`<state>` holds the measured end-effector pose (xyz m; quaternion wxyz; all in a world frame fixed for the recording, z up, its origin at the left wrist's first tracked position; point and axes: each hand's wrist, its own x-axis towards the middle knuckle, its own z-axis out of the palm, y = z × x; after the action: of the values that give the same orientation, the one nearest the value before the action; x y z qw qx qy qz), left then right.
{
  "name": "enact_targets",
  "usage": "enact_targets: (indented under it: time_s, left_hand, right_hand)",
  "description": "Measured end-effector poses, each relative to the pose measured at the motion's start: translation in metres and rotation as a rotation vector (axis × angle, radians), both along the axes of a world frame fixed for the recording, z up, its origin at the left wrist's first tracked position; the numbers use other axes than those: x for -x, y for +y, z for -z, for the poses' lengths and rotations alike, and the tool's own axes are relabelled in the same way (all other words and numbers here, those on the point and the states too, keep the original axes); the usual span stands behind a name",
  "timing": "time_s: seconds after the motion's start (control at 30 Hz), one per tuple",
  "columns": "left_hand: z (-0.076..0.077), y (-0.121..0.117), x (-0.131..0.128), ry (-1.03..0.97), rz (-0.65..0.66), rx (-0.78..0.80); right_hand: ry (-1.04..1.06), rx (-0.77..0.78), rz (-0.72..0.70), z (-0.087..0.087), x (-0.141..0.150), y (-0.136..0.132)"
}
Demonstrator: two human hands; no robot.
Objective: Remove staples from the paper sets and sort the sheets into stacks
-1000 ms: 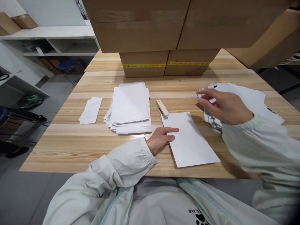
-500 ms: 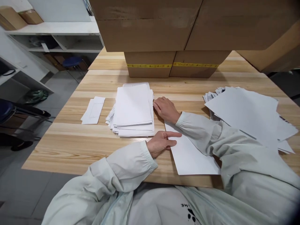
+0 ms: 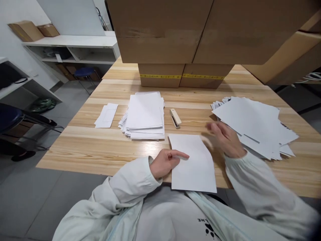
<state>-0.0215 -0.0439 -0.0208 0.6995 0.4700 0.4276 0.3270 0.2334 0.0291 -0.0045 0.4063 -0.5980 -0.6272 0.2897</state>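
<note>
A white sheet of paper point(image 3: 194, 170) lies in front of me, its near edge reaching past the table edge and its right side curling up. My left hand point(image 3: 167, 162) grips its left edge, the index finger stretched over the top; the other fingers are partly hidden. My right hand point(image 3: 225, 137) is in the air between this sheet and the loose right-hand paper pile point(image 3: 253, 120). Motion smears its fingertips, so their grip is unclear. A cream stapler point(image 3: 175, 118) lies beyond the sheet, beside the neater paper stack point(image 3: 145, 110).
Small white slips point(image 3: 106, 115) lie on the left of the wooden table point(image 3: 82, 150). Large cardboard boxes point(image 3: 160, 33) are stacked at the back, the upper ones overhanging. Another carton point(image 3: 283, 60) stands at the back right. A blue stool point(image 3: 84, 72) is beyond the table.
My right hand has lifted off the spot where the stapler lies and swung right, uncovering the stapler. My left hand stays at the sheet, which has shifted slightly toward me and left.
</note>
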Motion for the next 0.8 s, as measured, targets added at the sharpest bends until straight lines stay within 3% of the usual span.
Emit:
enact_targets:
  time_s: [0.1,0.2,0.4,0.47,0.57,0.67,0.77,0.8]
  left_hand:
    - [0.005,-0.019,0.006,0.086,0.020,-0.381]
    - [0.009,-0.032,0.004,0.106,0.125,-0.620]
    - [0.008,-0.069,-0.008,0.188,0.168,-0.875]
    - [0.002,-0.076,-0.005,0.243,0.140,-0.911]
    - [-0.011,-0.070,0.012,0.256,0.049,-0.913]
    - [-0.025,-0.043,0.041,0.282,-0.176,-0.928]
    - [-0.036,-0.003,0.075,0.488,-0.345,-1.006]
    - [-0.038,0.010,0.086,0.572,-0.369,-1.032]
  right_hand:
    - [0.339,0.286,0.017,0.029,-0.022,-0.064]
    - [0.454,0.288,0.020,0.045,-0.027,-0.103]
    - [0.422,0.303,-0.154,0.043,-0.008,-0.120]
    - [0.376,0.272,-0.135,0.035,0.002,-0.118]
    - [0.258,0.008,0.080,0.008,-0.001,-0.104]
    - [0.137,-0.303,0.384,-0.026,-0.036,-0.067]
    - [0.075,-0.519,0.482,-0.044,-0.087,-0.009]
    - [0.032,-0.494,0.437,-0.044,-0.104,0.011]
